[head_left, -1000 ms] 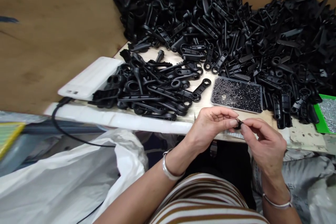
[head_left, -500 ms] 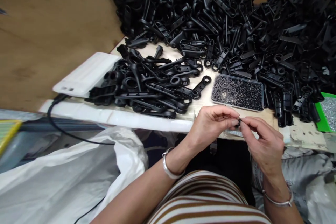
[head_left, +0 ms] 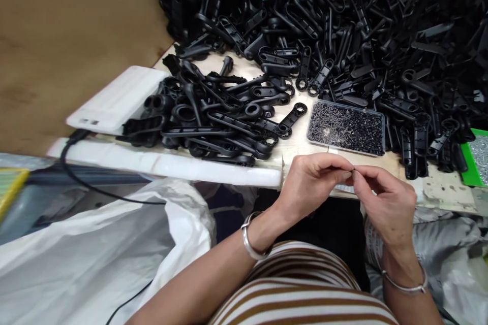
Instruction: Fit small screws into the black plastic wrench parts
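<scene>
My left hand (head_left: 314,180) and my right hand (head_left: 389,198) meet fingertip to fingertip in front of the table's near edge. Both are closed in a pinch around a small black part (head_left: 354,169), of which only a dark speck shows; the fingers cover its shape. Just beyond the fingers lies a clear plastic box (head_left: 328,148) filled with tiny black and grey pieces (head_left: 348,127). Left of the box, a single black lever-shaped plastic piece (head_left: 293,120) with a ring end rests at the edge of a smaller heap of similar black pieces (head_left: 213,117).
A large pile of black plastic parts (head_left: 305,15) covers the back and right. At the left lie a white flat device (head_left: 118,99) and its black cable (head_left: 66,162). A green tray (head_left: 470,165) of small metal bits sits far right. A white sack (head_left: 95,254) hangs open below.
Both hands have shifted slightly right, and their fingertips have drawn closer together. The small black part, visible between them before, is now almost hidden. The view has moved a little.
</scene>
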A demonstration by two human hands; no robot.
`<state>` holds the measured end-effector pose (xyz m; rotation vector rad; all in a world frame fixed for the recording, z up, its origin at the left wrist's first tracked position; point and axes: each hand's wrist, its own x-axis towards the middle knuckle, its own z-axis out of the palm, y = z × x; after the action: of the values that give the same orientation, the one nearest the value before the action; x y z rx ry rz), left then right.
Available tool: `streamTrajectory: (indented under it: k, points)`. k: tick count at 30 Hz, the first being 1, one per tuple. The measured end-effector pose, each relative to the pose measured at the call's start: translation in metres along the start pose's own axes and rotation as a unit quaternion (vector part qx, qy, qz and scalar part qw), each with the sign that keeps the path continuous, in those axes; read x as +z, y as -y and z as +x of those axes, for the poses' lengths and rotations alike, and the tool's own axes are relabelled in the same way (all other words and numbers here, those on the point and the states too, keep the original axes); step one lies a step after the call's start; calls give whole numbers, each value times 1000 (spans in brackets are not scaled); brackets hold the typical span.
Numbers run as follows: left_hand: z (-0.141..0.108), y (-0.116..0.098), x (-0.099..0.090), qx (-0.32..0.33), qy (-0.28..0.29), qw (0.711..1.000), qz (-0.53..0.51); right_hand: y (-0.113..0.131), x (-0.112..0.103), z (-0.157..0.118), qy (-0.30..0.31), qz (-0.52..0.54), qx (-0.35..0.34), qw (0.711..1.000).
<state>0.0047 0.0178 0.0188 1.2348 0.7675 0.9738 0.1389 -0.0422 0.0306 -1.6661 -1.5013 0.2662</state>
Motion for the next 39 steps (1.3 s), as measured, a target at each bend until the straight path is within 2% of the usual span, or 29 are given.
streamTrajectory:
  k: [2,4,8,9,11,17,21,31,34,37,39]
  points:
    - [0,-2,-4,31,30,997,59,-3,-1,0,2,-1,10,1000]
    - [-1,-4,-9,90,54,980,167,-9,-5,0,-1,-5,27,1000]
    - [-6,-2,-23,219,61,888,400,-25,-17,-3,0,-51,26,998]
    - [-8,1,-26,229,67,869,434,-28,-19,-3,12,-64,11,998]
    - [-10,7,-28,227,74,850,470,-32,-22,-5,42,-82,-27,995]
    - [-14,20,-25,219,52,860,458,-29,-19,-9,74,-114,-78,988]
    - [-15,22,-25,216,47,868,445,-26,-14,-9,106,-121,-110,981]
    - [-15,25,-24,194,59,881,428,-19,-4,-4,132,-216,-171,952]
    - [-16,25,-24,206,54,882,421,-7,-1,-5,164,-277,-173,931]
    - [-16,26,-24,208,54,882,419,6,4,-6,186,-372,-148,897]
    - [-16,27,-24,203,55,883,420,10,6,-6,184,-390,-119,894]
